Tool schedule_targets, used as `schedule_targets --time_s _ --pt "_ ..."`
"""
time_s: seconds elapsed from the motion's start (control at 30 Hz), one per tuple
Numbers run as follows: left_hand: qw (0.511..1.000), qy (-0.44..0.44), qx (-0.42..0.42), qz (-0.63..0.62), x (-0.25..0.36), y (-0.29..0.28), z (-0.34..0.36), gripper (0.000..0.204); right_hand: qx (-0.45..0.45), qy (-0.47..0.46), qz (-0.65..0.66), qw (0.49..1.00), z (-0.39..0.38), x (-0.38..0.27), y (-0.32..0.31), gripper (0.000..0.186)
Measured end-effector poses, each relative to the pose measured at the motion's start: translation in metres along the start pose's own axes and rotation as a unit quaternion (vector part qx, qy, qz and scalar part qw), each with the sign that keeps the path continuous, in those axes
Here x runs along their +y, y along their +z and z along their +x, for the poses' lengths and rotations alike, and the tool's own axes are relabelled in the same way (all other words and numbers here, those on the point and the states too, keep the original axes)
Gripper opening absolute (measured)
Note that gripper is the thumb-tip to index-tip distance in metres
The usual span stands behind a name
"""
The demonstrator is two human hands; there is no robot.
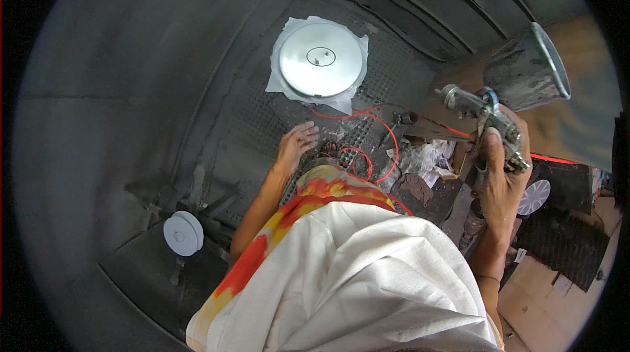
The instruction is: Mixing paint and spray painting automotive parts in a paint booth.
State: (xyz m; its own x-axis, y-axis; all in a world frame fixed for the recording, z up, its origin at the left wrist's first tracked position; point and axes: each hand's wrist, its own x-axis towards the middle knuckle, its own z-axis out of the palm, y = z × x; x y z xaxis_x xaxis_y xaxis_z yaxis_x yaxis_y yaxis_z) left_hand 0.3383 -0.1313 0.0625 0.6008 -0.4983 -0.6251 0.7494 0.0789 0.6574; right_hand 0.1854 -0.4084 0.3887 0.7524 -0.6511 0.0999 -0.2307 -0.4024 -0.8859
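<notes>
My right hand (504,175) is wrapped round a metal spray gun (484,108), raised at the right. A grey, paint-stained cup (522,70) is fixed to the gun, its wide round rim turned to the right. My left hand (295,148) hangs in front of my body with the fingers stretched out and holds nothing. Beyond it lies a large, glossy, silvery-white round disc (318,70) with a dark oval ring at its centre. A crumpled white sheet (277,82) shows all round beneath the disc.
A red hose (396,148) loops over the dark, textured floor. Crumpled plastic and paper (430,158) lie right of it. A small white round piece (184,233) sits on a stand at the lower left. Dark walls (144,57) rise at the left; a brown panel (577,116) stands at the right.
</notes>
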Motion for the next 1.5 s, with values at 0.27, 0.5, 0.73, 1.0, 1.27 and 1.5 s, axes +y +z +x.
schedule_targets --time_s 0.27,0.5,0.73,1.0,1.27,1.5 --pt "0.996 -0.058 -0.032 0.052 -0.033 0.007 -0.007 0.041 -0.117 0.06 0.058 0.99 -0.029 -0.007 0.011 0.03" --pt "0.992 -0.089 -0.053 0.07 -0.041 0.018 -0.011 0.039 -0.131 0.009 0.036 0.991 -0.034 -0.011 0.013 0.031" --pt "0.992 -0.062 -0.048 0.1 -0.04 0.002 -0.006 0.04 -0.002 0.021 0.021 1.0 -0.03 0.009 -0.001 0.027" --pt "0.991 -0.065 -0.038 0.108 -0.05 -0.001 -0.004 0.041 -0.015 0.029 0.012 0.999 -0.04 0.007 -0.002 0.028" --pt "0.987 -0.085 -0.047 0.126 -0.049 0.021 -0.019 0.038 -0.122 0.033 0.076 0.989 -0.051 -0.005 -0.001 0.031" --pt "0.986 -0.086 -0.062 0.125 -0.045 0.019 -0.021 0.039 -0.056 0.038 0.016 0.998 -0.036 -0.004 -0.001 0.029"
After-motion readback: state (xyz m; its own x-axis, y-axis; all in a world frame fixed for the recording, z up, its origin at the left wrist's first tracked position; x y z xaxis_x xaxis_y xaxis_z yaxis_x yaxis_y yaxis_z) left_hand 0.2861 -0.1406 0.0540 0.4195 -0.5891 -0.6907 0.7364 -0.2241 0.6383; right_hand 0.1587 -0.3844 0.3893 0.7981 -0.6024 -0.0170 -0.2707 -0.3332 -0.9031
